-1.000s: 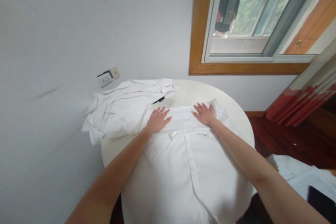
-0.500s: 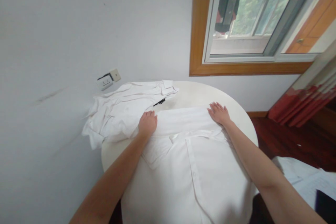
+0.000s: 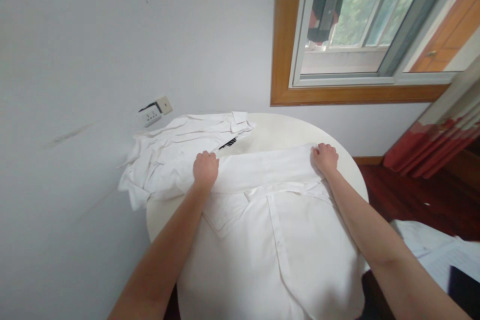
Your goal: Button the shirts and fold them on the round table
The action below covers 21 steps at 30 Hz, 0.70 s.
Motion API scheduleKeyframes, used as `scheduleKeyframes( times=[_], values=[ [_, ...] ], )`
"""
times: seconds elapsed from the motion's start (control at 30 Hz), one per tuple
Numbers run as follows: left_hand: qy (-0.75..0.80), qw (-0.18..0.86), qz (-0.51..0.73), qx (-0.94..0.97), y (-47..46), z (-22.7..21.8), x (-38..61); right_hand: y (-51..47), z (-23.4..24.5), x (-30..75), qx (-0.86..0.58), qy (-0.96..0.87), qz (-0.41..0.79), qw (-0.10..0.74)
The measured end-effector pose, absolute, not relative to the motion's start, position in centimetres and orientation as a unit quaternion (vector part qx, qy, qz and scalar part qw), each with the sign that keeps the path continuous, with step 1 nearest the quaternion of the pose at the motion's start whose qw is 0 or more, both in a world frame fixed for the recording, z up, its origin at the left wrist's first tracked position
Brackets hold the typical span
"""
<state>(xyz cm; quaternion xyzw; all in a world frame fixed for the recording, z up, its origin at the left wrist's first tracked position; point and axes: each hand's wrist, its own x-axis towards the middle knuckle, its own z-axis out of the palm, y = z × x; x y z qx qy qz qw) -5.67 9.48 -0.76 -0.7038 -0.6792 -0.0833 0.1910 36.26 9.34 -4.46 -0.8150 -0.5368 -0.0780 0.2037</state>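
Observation:
A white button-up shirt (image 3: pixel 243 260) is spread over the near part of a round white table (image 3: pixel 288 127), its button strip running toward me. Along its far side lies a flat, smooth band of white cloth. My left hand (image 3: pixel 206 169) is closed on the left end of that band, fingers curled over the far edge. At the opposite end, my right hand (image 3: pixel 325 158) pinches the band's far right corner. Beside my left hand lies a second, crumpled white garment (image 3: pixel 168 160), partly hanging off the table's left edge. A small black-striped item (image 3: pixel 228 143) shows from under it.
The table stands against a wall with a socket (image 3: pixel 150 114) on it. A wood-framed window (image 3: pixel 281 60) is at the back right, with a red and cream curtain (image 3: pixel 420 150) beside it. Papers (image 3: pixel 438 255) and a dark object (image 3: pixel 465 287) lie at lower right.
My right hand has slid right along the band to its corner, and its flat fingers have curled in. My left hand has shifted slightly left and closed on the cloth.

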Motion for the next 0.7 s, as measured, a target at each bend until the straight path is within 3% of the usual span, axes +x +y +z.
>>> scheduleKeyframes(
  times=[0.33, 0.7],
  values=[
    [-0.724, 0.094, -0.134, -0.670, 9.2, 1.2, -8.2, 10.6, -4.3, 37.4, -0.778, -0.546, -0.030, 0.309],
    [-0.723, -0.050, -0.156, -0.671, 11.0, -0.4, -7.2, 10.8, -4.9, 37.8, -0.789, -0.528, -0.067, 0.307]
  ],
)
